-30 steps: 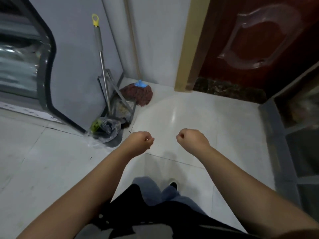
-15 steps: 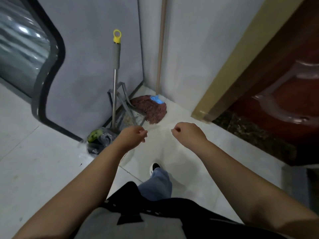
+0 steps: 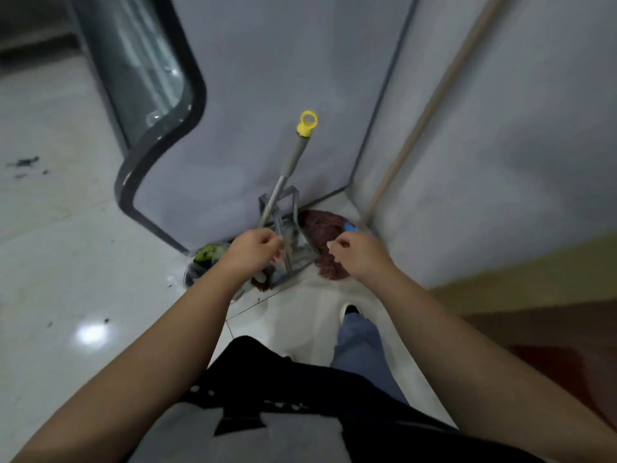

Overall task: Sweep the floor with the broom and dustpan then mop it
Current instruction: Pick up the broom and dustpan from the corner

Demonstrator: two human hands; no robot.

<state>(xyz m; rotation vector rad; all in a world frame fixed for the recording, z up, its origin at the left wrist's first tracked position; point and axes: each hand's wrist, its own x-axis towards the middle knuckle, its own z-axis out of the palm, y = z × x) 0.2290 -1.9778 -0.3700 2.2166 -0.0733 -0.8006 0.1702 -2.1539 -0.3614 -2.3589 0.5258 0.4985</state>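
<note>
Before the corner, my left hand (image 3: 253,250) and right hand (image 3: 357,253) hang curled into loose fists, holding nothing. One dustpan (image 3: 290,242) and one mop (image 3: 325,228) lean in the corner behind them. Both hands are nearer these tools than half a second ago.

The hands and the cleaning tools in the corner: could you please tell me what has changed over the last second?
Both hands, left hand and right hand, moved forward to the dustpan; neither holds anything. The mop and the dustpan remain in the corner.
</note>
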